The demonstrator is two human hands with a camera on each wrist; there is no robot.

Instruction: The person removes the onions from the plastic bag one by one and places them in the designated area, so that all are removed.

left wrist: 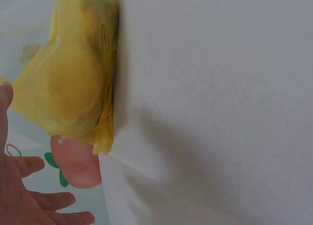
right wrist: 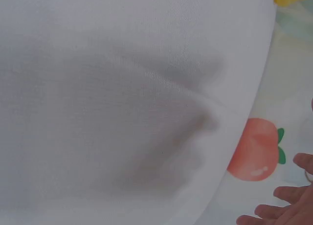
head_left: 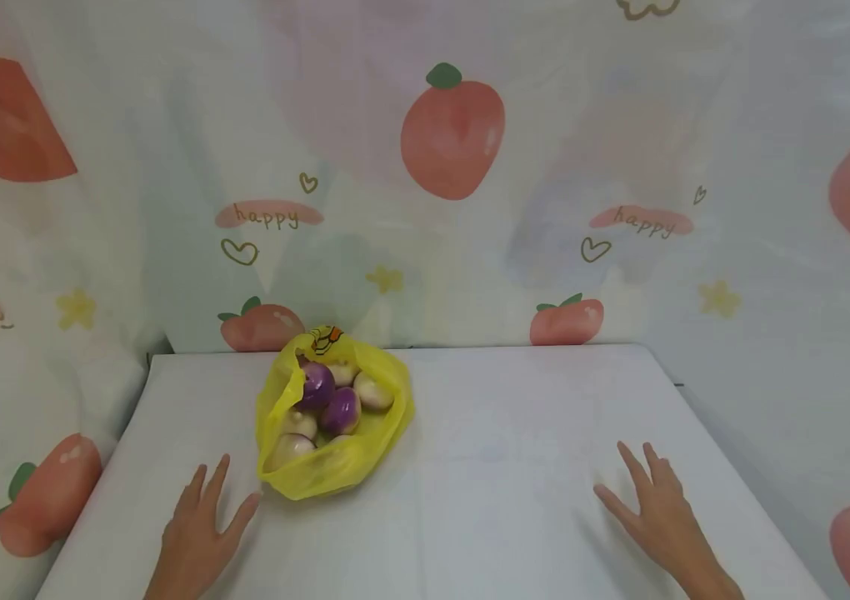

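Note:
A yellow plastic bag (head_left: pixel 320 482) stands with its mouth spread wide on the left half of the white table. Inside it lie several round, glossy purple-and-white vegetables (head_left: pixel 341 412) that look like turnips. My left hand (head_left: pixel 198 532) hovers beside the bag's near left side, fingers spread and holding nothing. In the left wrist view the bag (left wrist: pixel 73 83) appears from the side, its bulging wall hiding the contents. Far to the right, my right hand (head_left: pixel 657 518) is held over the table with fingers apart, also holding nothing; it casts a shadow below.
The white table (head_left: pixel 507 433) reaches back to a hanging cloth (head_left: pixel 365 108) printed with red fruits, hearts and "happy". The same print covers both sides. A faint crease runs down the table's middle.

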